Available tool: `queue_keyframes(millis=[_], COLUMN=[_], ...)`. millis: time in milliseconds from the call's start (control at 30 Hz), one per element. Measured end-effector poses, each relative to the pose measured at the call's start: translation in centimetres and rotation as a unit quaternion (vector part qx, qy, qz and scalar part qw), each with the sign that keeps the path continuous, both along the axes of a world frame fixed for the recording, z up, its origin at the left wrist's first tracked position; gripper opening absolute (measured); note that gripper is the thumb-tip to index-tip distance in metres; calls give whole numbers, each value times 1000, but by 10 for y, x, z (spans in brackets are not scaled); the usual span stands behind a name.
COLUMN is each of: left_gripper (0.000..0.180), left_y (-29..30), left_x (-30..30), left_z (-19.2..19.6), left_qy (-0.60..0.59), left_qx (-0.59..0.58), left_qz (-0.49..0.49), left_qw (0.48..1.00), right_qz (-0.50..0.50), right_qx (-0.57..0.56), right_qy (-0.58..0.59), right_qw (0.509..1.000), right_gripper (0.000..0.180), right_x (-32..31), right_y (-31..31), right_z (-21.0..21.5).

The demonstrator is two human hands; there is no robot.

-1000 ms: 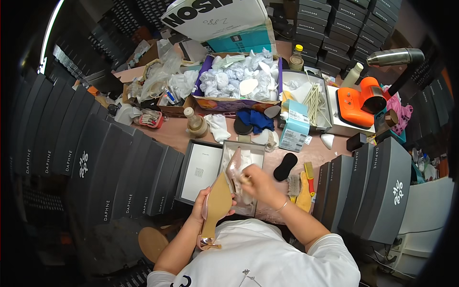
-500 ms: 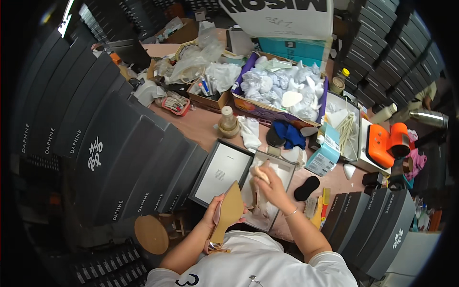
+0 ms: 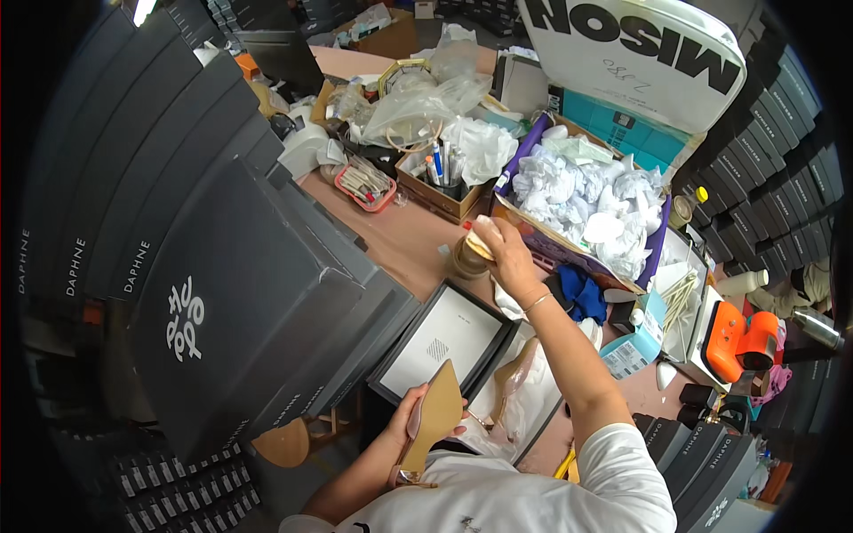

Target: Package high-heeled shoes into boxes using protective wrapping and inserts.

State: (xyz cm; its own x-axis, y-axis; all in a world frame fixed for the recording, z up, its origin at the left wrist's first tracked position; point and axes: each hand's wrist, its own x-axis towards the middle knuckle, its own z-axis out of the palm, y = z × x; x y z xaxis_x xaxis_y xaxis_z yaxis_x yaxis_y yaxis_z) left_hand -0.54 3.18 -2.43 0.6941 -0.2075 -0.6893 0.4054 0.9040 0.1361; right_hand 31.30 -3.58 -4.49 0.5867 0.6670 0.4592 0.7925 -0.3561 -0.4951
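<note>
My left hand (image 3: 410, 417) holds a tan pointed shoe (image 3: 433, 416) sole up, close to my chest. My right hand (image 3: 508, 251) is stretched out over the table and grips a small pale cloth or pad pressed on the top of a small brown bottle (image 3: 468, 259). Below my right arm lies an open shoe box (image 3: 493, 391) with a clear plastic bag (image 3: 526, 391) inside, and its dark lid (image 3: 444, 342) with a white inside lies beside it.
A purple-edged carton (image 3: 586, 200) full of crumpled white paper stands behind the bottle. A box of pens (image 3: 442, 178), a red tray (image 3: 364, 185), a blue cloth (image 3: 582, 293), an orange tool (image 3: 742, 338) and tall stacks of dark shoe boxes (image 3: 222, 293) surround the table.
My right hand left the shoe and reached forward to the brown bottle. The left hand kept the shoe, and my view swung left and forward.
</note>
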Motion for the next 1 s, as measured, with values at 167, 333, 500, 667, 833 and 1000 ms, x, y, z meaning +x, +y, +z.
queue_keyframes(millis=[167,333,500,667,833,1000], left_gripper=[63,67,68,62,59,59], left_y=[-1,4,2,4,14,5], left_x=[-3,-13,-22,-16,-18,-18], left_z=[4,3,-8,-3,-11,-9], left_qy=[-6,-36,-13,-35,-68,-74], left_qx=[8,5,-6,-3,-86,-20], left_qz=[-5,15,23,4,-2,38], left_qw=[1000,999,1000,999,994,996], right_qz=[17,-109,-228,-276,-246,-50], right_qx=[34,156,616,649,292,35], right_qy=[73,53,435,484,117,32], right_qw=[997,980,616,518,917,998], right_gripper=[70,52,38,37,46,61], right_x=[-1,-4,-23,-33,-25,-27], right_y=[-1,-29,-94,-95,-52,-11], right_z=[-15,17,-25,-45,5,-11])
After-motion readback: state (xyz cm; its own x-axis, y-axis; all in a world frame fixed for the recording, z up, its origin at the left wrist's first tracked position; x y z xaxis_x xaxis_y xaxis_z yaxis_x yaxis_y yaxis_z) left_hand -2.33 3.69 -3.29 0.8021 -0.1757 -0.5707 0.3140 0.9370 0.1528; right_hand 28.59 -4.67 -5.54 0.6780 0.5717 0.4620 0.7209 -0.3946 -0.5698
